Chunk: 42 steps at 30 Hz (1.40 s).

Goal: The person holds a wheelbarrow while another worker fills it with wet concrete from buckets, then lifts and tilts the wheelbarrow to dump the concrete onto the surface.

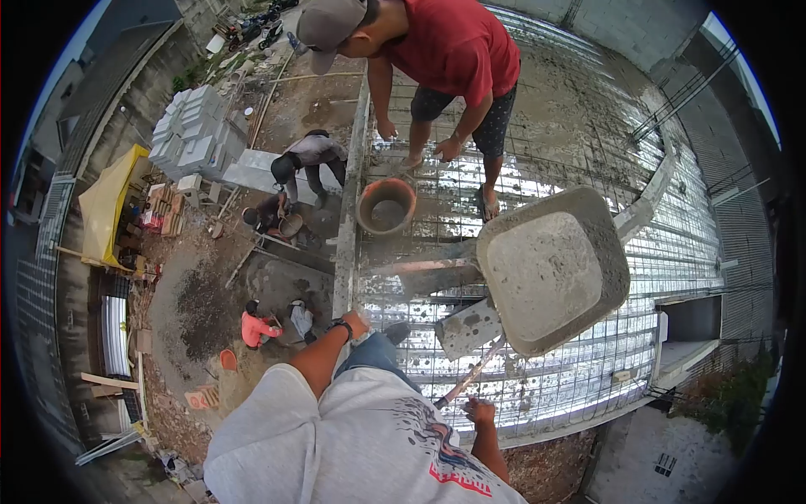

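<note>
Silver ribbed-metal deck (pixel 550 395), dark steel-bar mesh over it, patchy grey slurry toward far end. Brown dirt yard (pixel 168 244) below, L side, w/ pers. in orange-pink top (pixel 257 326) down there. Long grey concrete edge strip (pixel 346 244) runs betw. deck & drop.

Co-worker in red shirt (pixel 466 50) & dark shorts, bent over, far side; both arms down, nothing clearly seen in the hands.

Grey-coated, deep-trayed wheelbarrow (pixel 600 252) on deck, ahead & R of wearer; tray mouth faces cam., inside smeared w/ cement-like residue, no real load visible. Level or tilted: can't tell, lens bends too much. Orange-rimmed round bucket (pixel 368 220) near edge strip, by co-worker's feet, apart from barrow. Long worn handle w/ black end (pixel 470 378) points back twd wearer; other, reddish handle (pixel 424 265) points twd edge strip.

Hands well apart. L hand (pixel 357 323), dark watch on wrist, fingers curled, near edge strip; can't tell if holding anything. R hand (pixel 480 412) curled, just beside black-ended handle; no sure grip visible.

Handling notes (my call): take both handles evenly, lift w/ legs, back straight. Mesh likely snags wheel & toes, so go slow, feet flat. Keep wt. off drop side; check co-worker & bucket clear before swinging tray.
</note>
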Each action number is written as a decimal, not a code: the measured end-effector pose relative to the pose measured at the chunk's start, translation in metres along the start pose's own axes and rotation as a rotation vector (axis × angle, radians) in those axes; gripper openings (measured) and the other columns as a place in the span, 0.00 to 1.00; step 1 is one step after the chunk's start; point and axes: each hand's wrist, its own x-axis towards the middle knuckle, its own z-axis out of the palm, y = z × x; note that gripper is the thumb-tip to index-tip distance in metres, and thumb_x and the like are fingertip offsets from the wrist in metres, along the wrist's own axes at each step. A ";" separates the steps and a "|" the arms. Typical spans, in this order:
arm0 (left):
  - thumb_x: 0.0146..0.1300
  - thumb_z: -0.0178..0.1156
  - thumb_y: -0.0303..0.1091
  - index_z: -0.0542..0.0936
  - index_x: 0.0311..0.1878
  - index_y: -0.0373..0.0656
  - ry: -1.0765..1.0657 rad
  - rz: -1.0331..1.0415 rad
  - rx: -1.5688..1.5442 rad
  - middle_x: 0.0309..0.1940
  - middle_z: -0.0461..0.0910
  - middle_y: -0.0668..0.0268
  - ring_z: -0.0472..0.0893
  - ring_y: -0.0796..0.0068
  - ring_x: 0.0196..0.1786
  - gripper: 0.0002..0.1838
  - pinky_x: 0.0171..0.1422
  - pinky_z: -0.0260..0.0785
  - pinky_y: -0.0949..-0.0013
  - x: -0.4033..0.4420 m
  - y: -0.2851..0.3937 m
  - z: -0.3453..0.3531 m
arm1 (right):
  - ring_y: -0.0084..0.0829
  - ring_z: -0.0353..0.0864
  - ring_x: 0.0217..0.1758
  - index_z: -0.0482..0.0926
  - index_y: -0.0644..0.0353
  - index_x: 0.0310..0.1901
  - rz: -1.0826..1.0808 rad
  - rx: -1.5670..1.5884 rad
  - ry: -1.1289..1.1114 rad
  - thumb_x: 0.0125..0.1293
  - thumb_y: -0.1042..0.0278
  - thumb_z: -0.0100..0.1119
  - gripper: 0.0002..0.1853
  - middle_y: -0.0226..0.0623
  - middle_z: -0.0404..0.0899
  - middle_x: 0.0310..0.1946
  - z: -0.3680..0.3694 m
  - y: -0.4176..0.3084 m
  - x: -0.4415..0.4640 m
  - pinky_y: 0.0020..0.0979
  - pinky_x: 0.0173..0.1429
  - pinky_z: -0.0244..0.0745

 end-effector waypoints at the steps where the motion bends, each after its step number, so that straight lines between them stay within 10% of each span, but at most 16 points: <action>1: 0.50 0.66 0.52 0.79 0.48 0.31 -0.022 0.028 0.011 0.48 0.79 0.46 0.79 0.52 0.52 0.32 0.56 0.71 0.60 -0.015 -0.001 0.000 | 0.35 0.82 0.32 0.79 0.63 0.39 -0.064 -0.127 -0.121 0.63 0.65 0.60 0.10 0.40 0.82 0.35 -0.016 0.014 0.025 0.35 0.31 0.75; 13: 0.51 0.65 0.58 0.78 0.52 0.33 0.010 -0.150 -0.030 0.54 0.76 0.46 0.77 0.54 0.57 0.37 0.59 0.70 0.61 -0.085 -0.072 0.076 | 0.31 0.80 0.41 0.79 0.41 0.50 -0.379 -0.483 -0.298 0.45 0.57 0.69 0.25 0.25 0.83 0.37 -0.072 0.080 0.100 0.35 0.44 0.78; 15: 0.51 0.65 0.58 0.77 0.53 0.33 0.004 -0.194 -0.045 0.55 0.76 0.46 0.77 0.54 0.57 0.37 0.59 0.70 0.61 -0.105 -0.061 0.066 | 0.34 0.82 0.33 0.76 0.59 0.42 -1.084 -1.429 -0.197 0.61 0.65 0.62 0.11 0.37 0.80 0.33 -0.059 0.050 0.043 0.37 0.34 0.78; 18: 0.51 0.65 0.57 0.77 0.53 0.32 0.000 -0.189 -0.057 0.55 0.75 0.45 0.77 0.53 0.57 0.37 0.58 0.71 0.61 -0.120 -0.050 0.055 | 0.33 0.82 0.32 0.77 0.58 0.41 0.004 -0.062 -0.232 0.62 0.65 0.61 0.09 0.36 0.80 0.32 -0.041 0.043 0.003 0.36 0.33 0.78; 32: 0.51 0.67 0.54 0.79 0.48 0.30 0.064 0.105 0.122 0.49 0.78 0.45 0.79 0.53 0.52 0.33 0.55 0.72 0.60 -0.070 -0.035 0.048 | 0.36 0.83 0.32 0.79 0.58 0.44 0.071 0.073 -0.121 0.64 0.63 0.54 0.11 0.41 0.82 0.35 -0.044 0.078 -0.016 0.37 0.34 0.75; 35: 0.63 0.49 0.63 0.81 0.51 0.49 0.024 0.165 0.343 0.50 0.78 0.52 0.77 0.49 0.53 0.29 0.59 0.68 0.57 -0.032 -0.067 0.071 | 0.36 0.83 0.33 0.79 0.58 0.44 0.062 0.017 -0.061 0.64 0.63 0.54 0.11 0.41 0.82 0.35 -0.036 0.074 -0.030 0.36 0.34 0.75; 42: 0.50 0.66 0.54 0.85 0.41 0.40 0.030 -0.019 -0.042 0.44 0.82 0.51 0.81 0.56 0.50 0.26 0.55 0.72 0.60 -0.134 -0.004 0.017 | 0.35 0.82 0.33 0.78 0.62 0.41 -0.007 -0.126 -0.097 0.64 0.61 0.57 0.12 0.41 0.81 0.33 -0.037 0.097 -0.004 0.35 0.33 0.76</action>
